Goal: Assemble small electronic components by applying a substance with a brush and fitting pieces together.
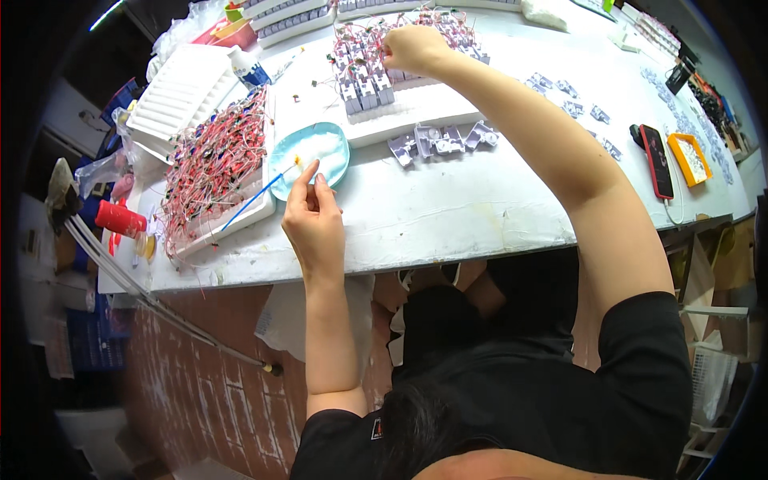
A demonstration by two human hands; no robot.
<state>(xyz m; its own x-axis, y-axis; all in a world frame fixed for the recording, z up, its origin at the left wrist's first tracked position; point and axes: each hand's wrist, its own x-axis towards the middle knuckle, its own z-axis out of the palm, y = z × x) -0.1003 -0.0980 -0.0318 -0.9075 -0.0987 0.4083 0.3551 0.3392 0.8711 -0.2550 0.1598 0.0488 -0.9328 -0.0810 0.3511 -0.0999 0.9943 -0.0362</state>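
My left hand point(315, 224) is just over the near rim of a light blue dish point(342, 166) with white material in it. Its index finger is stretched out and the thumb stands a little apart; no held thing shows between them. Close to the fingertips is the yellow tip of a thin blue stick point(250, 203), which slants from the dish across a white tray's edge. My right hand point(416, 50) reaches far over rows of grey plastic housings point(364, 92) with red wires. Its fingers are closed, and what they grip is hidden.
At left, a foam tray point(260, 210) holds tangled red-wired parts, near stacked white trays point(180, 92) and a bottle point(248, 67). Loose grey housings point(440, 141) lie near the middle. A phone point(656, 162) and an orange box point(690, 158) lie right. A hose point(160, 296) hangs left.
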